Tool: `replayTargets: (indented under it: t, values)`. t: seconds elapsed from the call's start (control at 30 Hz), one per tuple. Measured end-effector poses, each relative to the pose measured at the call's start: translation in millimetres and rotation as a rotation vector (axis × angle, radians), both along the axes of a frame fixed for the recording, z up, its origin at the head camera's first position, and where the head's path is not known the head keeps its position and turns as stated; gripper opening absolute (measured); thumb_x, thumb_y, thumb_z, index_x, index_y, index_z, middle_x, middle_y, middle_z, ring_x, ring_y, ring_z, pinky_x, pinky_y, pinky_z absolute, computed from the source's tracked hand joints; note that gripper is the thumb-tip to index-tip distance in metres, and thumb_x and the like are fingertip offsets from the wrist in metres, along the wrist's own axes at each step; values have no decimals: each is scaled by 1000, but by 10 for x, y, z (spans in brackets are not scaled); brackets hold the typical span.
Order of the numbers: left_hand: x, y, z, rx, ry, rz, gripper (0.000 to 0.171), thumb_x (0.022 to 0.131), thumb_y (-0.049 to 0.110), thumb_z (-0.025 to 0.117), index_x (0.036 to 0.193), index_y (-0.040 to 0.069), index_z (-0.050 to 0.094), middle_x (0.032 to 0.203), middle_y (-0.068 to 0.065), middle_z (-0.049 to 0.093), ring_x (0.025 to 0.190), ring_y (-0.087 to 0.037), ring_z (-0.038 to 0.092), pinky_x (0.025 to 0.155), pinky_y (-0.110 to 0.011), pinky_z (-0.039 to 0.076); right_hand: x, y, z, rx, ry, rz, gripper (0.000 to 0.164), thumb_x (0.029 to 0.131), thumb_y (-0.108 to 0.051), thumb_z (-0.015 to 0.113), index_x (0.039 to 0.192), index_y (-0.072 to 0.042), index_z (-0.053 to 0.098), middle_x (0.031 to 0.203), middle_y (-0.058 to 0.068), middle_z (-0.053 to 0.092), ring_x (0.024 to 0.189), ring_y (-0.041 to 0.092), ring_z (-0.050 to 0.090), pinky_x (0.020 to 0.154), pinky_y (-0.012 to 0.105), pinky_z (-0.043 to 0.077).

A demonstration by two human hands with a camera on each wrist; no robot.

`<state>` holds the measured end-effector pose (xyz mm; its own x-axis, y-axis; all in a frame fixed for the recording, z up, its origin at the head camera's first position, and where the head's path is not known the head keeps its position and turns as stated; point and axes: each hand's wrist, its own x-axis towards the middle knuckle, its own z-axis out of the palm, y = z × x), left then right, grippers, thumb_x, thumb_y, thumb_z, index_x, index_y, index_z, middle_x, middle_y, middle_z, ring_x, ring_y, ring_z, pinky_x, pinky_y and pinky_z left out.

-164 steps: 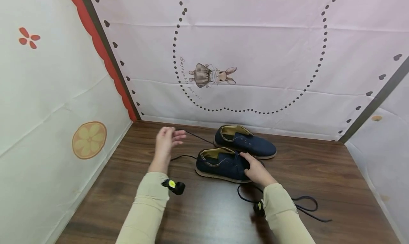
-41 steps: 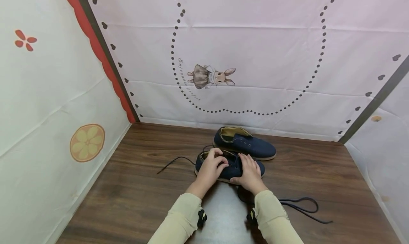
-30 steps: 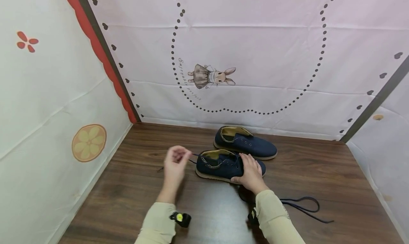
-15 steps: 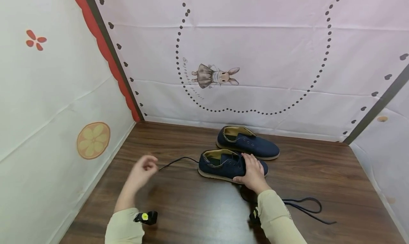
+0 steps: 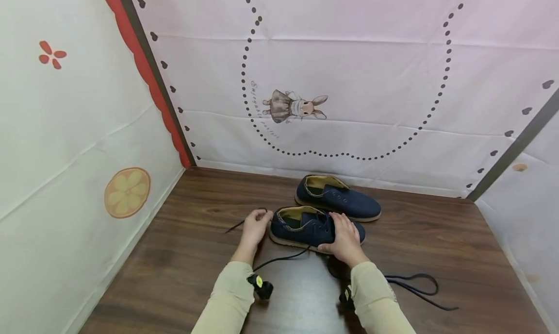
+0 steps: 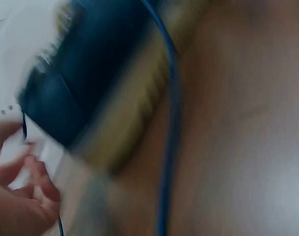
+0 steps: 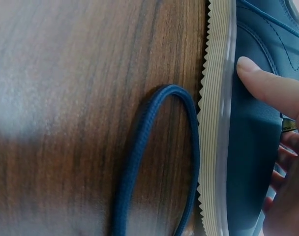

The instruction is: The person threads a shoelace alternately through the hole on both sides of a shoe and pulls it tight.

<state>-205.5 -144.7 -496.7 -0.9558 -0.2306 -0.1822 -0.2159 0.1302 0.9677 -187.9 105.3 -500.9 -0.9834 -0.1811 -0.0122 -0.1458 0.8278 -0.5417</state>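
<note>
Two navy shoes stand side by side on the wooden surface, toes to the right. My right hand (image 5: 345, 237) holds the front of the near shoe (image 5: 301, 234), its thumb (image 7: 267, 83) on the near side and its fingers over the top. At the heel, my left hand (image 5: 255, 225) pinches a dark shoelace (image 6: 60, 226), which shows at the fingertips and again below the hand in the blurred left wrist view. A tip of lace (image 5: 233, 227) sticks out left of this hand. Another lace length (image 5: 281, 259) runs from the shoe's near side toward the left sleeve.
The far shoe (image 5: 345, 200), with bare eyelets, stands close behind the near one. A looped lace (image 5: 415, 276) lies at the right, partly behind the right forearm. A printed cloth wall (image 5: 371, 106) rises behind the shoes, and another closes off the left side.
My left hand went from the near shoe out to the left, then back to its heel. A lace length now lies along the near side. My right hand has stayed on the shoe's front.
</note>
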Motion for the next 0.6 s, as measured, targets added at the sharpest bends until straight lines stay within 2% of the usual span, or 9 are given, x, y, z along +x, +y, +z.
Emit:
replayTargets:
  t: [0.03,0.1,0.13,0.2,0.3,0.37,0.43,0.53,0.6]
  values:
    - [-29,11,31,154,82,38,31,83,25,52,99,-1,51,91,-13,54,81,-23,51,68,-32,41,-1,-8,-2,-2,-1,5,94,57,-41,74,132,-16,23,134,8,21,123,24,9,94,45,7]
    - [-231,-77,-68,472,267,62,20,84,13,51,97,-1,49,93,-16,55,85,-26,52,72,-35,41,-5,-22,-6,-4,1,9,94,56,-41,74,131,-16,24,134,8,22,123,24,10,94,45,7]
    - [-316,-155,-89,582,345,53,18,85,12,49,99,0,47,92,-17,56,85,-28,54,72,-36,42,-5,-29,-3,-4,1,10,94,56,-41,74,131,-15,24,134,8,22,123,24,10,94,44,7]
    - [-400,-306,29,701,444,20,24,86,19,46,105,3,46,86,-16,57,82,-29,55,74,-38,42,-8,-35,1,0,7,10,93,56,-41,74,131,-15,25,134,9,23,123,24,10,94,45,8]
    - [-389,-504,388,703,588,24,34,86,26,45,109,2,46,73,-14,56,72,-29,57,70,-38,43,-10,-35,16,8,14,4,93,55,-40,75,130,-14,26,133,9,23,123,24,11,94,45,8]
    - [-227,-520,790,661,625,76,37,85,28,45,108,-1,47,65,-10,50,64,-26,55,68,-37,43,-12,-31,25,9,19,7,93,56,-40,74,130,-14,26,133,10,23,123,25,11,94,45,8]
    - [-96,-531,1054,634,692,68,36,85,26,46,106,-4,48,62,-9,47,59,-22,53,64,-34,44,-13,-26,30,7,22,8,93,56,-40,74,130,-14,26,133,10,23,123,25,11,94,45,8]
    - [129,-468,1414,572,716,63,37,86,25,44,106,-6,48,61,-8,48,56,-19,52,61,-30,44,-16,-20,30,1,23,11,92,56,-40,74,130,-14,25,133,10,23,123,25,11,94,45,8]
    - [204,-437,1525,559,752,30,38,87,25,41,108,-7,46,57,-8,48,47,-17,50,52,-27,44,-20,-11,38,-2,12,24,93,56,-40,74,131,-14,25,133,10,23,123,26,11,94,46,8]
